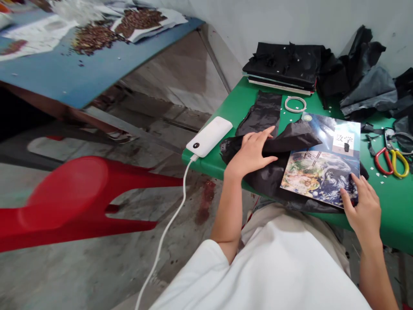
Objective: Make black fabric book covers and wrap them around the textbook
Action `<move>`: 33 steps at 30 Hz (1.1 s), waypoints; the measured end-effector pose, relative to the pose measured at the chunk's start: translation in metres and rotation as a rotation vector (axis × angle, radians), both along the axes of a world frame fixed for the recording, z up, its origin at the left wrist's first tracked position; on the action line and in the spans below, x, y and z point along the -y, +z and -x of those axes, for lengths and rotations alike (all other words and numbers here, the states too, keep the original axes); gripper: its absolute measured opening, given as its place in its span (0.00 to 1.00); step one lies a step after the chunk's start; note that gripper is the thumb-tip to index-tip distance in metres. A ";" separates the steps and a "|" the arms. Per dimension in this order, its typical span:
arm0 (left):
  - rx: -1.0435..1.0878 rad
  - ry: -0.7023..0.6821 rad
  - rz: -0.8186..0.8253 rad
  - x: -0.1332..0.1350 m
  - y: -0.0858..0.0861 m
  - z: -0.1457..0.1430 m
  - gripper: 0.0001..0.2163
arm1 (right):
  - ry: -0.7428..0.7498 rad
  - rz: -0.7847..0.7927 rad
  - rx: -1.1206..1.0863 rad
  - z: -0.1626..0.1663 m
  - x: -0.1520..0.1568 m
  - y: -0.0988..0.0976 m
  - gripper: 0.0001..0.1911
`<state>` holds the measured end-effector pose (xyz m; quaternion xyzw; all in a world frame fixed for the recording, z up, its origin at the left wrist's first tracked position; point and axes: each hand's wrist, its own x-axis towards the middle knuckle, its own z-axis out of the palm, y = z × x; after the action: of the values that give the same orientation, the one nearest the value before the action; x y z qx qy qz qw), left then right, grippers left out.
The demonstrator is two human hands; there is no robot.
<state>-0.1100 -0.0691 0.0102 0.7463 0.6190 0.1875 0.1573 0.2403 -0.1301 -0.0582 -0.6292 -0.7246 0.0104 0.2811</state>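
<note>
As the left hand [251, 150] of a person in a white short-sleeved T-shirt [267, 267] lies across a folded flap of glossy black sheeting [290, 140], fingers and thumb spread rather than clenched, the right hand [364, 204] rests unclenched at the near right corner of a thin, glossy paperback book [316, 165], thumb and fingertips on its cover. The book, printed with a globe of the Earth and a white panel of Chinese characters, lies at a slant on the black sheeting near the front edge of a green counter [395, 224]; the flap's tip overlaps its upper left part.

Left of the hands, at the counter's corner, sits a white, rounded rectangular device [211, 135] with a white cable [164, 241] trailing down. Behind the book are a pale ring-shaped coil [286, 105] and a stack of books topped in black [284, 64], with crumpled black sheeting [368, 92] beside it. Scissors with red and yellow handles [390, 162] lie to the right. Across the gap, a red plastic stool [71, 189] stands before a blue counter [93, 82] bearing brown, flaky heaps [97, 36].
</note>
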 end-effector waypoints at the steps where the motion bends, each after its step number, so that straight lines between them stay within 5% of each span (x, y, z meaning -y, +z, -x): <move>1: 0.010 -0.003 0.011 -0.006 -0.001 -0.006 0.39 | 0.004 -0.003 0.005 0.000 0.000 0.000 0.33; 7: -0.059 0.186 -0.083 -0.039 0.004 -0.004 0.10 | 0.023 -0.026 0.037 -0.001 0.000 -0.002 0.30; 12: -0.187 0.608 -0.185 -0.059 0.011 0.027 0.20 | 0.031 -0.043 0.058 -0.002 -0.001 -0.004 0.29; 15: -0.230 0.681 -0.135 -0.066 0.002 0.038 0.25 | 0.031 -0.044 0.052 -0.003 -0.002 -0.004 0.29; 20: -0.222 0.603 -0.099 -0.062 -0.010 0.043 0.23 | 0.045 -0.021 0.006 -0.003 -0.001 -0.001 0.28; 26: -0.100 0.415 -0.113 -0.042 0.011 0.020 0.12 | 0.056 0.007 -0.076 -0.012 -0.003 -0.002 0.29; 33: -0.007 0.078 0.420 -0.001 0.014 -0.038 0.20 | 0.137 0.047 -0.198 -0.016 -0.001 -0.001 0.29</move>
<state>-0.0720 -0.0685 0.0247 0.6734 0.6734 0.0576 0.2997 0.2565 -0.1290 -0.0595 -0.5806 -0.7341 0.1087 0.3349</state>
